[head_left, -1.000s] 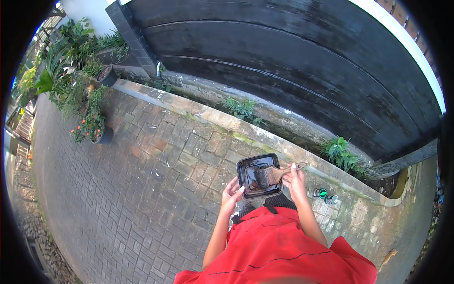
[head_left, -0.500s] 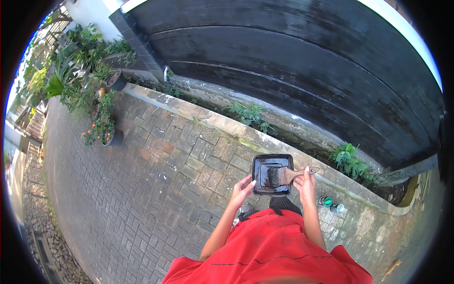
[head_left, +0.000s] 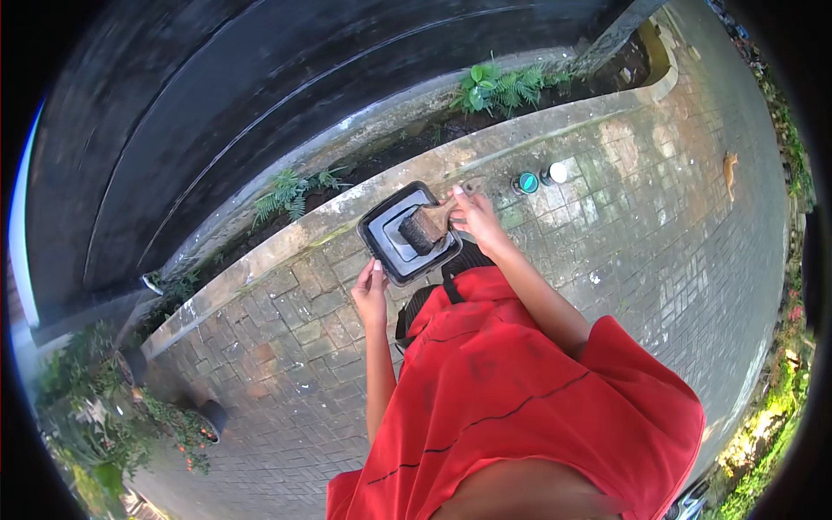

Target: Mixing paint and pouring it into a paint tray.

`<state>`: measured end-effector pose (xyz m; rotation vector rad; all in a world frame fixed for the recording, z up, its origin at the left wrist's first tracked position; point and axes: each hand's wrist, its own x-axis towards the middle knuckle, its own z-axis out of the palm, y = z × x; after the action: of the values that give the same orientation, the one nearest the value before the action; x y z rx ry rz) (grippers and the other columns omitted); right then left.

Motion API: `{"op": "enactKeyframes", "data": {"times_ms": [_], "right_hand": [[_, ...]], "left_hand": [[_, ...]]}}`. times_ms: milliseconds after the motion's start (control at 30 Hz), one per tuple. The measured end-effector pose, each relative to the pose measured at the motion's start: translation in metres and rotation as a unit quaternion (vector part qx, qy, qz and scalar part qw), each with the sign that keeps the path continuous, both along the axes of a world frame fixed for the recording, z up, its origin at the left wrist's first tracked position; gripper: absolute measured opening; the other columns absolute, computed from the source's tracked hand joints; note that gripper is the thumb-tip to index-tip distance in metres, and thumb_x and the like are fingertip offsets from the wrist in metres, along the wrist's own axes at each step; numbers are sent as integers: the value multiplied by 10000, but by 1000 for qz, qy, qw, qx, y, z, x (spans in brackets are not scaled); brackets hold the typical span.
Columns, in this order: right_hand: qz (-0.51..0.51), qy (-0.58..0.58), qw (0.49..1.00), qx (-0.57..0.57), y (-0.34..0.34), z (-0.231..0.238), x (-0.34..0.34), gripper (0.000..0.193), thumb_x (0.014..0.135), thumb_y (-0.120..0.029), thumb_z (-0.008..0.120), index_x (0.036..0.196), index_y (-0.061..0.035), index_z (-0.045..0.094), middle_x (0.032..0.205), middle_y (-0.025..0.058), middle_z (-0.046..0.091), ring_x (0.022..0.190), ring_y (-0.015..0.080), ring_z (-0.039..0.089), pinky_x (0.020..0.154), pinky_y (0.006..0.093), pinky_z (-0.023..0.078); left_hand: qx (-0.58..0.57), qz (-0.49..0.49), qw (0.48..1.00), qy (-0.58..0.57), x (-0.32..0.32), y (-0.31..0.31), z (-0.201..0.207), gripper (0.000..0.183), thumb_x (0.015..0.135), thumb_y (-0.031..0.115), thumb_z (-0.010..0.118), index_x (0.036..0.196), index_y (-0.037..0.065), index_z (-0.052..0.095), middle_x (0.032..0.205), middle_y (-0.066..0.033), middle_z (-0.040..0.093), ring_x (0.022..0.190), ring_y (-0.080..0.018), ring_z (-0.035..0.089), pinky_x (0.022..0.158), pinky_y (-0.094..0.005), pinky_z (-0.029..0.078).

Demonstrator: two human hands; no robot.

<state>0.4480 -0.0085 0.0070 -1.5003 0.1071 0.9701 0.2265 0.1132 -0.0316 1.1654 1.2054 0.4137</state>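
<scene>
A black rectangular paint tray point(head_left: 375, 236) with dark, shiny liquid inside is held in front of my body. My left hand point(head_left: 371, 293) pinches its near-left edge, thumb on the rim. In my right hand point(head_left: 477, 218) is the wooden handle of a wide paintbrush point(head_left: 425, 229). The brush's dark, coated bristles are over the tray's middle; whether they touch the bottom I cannot tell. Some of the right fingers are hidden behind the handle and tray.
Two small cans point(head_left: 525, 183) stand on the paving point(head_left: 598, 234) to the right. Ahead runs a low concrete curb point(head_left: 347, 201) with a planted gutter behind it, then a dark wall point(head_left: 234, 104). Potted plants point(head_left: 208, 420) are at lower left. A small orange-brown shape point(head_left: 730, 173) lies far right.
My view and body have turned to the right, so the cans now appear farther ahead and the potted plants lower left. Both hands keep hold of the tray and paintbrush.
</scene>
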Motion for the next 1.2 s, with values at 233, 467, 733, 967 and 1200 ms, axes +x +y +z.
{"op": "enactKeyframes", "data": {"times_ms": [233, 467, 733, 967, 1200], "right_hand": [[-59, 81, 995, -15, -16, -130, 25, 387, 946, -458, 493, 1123, -120, 558, 1111, -11, 618, 985, 149, 508, 874, 341, 422], [-91, 138, 985, -51, 31, -303, 60, 450, 911, -451, 554, 1197, -104, 531, 1161, 60, 579, 1064, 211, 523, 886, 386, 433], [-199, 129, 966, -102, 7, -442, 67, 407, 868, -378, 641, 1120, -96, 490, 1000, 52, 593, 908, 163, 548, 776, 331, 449], [-265, 230, 923, -156, -48, -476, 34, 425, 843, -415, 636, 1105, -105, 512, 1003, 31, 598, 910, 155, 542, 777, 344, 434], [-219, 178, 944, -171, -99, -571, 103, 534, 835, -438, 601, 1238, -100, 505, 1143, 91, 582, 1002, 217, 564, 865, 366, 421]], "left_hand": [[-54, -64, 996, 11, 58, 18, -113, 450, 901, 237, 639, 1214, -71, 542, 1053, -130, 641, 831, -155, 636, 733, -289, 552], [-68, -188, 965, 172, 95, 71, -270, 619, 843, 332, 693, 1313, -6, 475, 1257, -134, 545, 987, -185, 593, 739, -295, 517], [75, -256, 928, 260, 151, 43, -383, 700, 741, 437, 712, 1237, -21, 527, 1218, -244, 560, 1144, -336, 549, 954, -390, 428], [11, -378, 883, 279, 119, 25, -435, 622, 737, 373, 744, 1162, -42, 559, 1079, -197, 566, 974, -272, 585, 869, -363, 460], [-337, -330, 853, 223, 198, -18, -515, 349, 838, 346, 641, 1094, 129, 547, 988, 16, 569, 856, -125, 544, 701, -266, 416]]}}
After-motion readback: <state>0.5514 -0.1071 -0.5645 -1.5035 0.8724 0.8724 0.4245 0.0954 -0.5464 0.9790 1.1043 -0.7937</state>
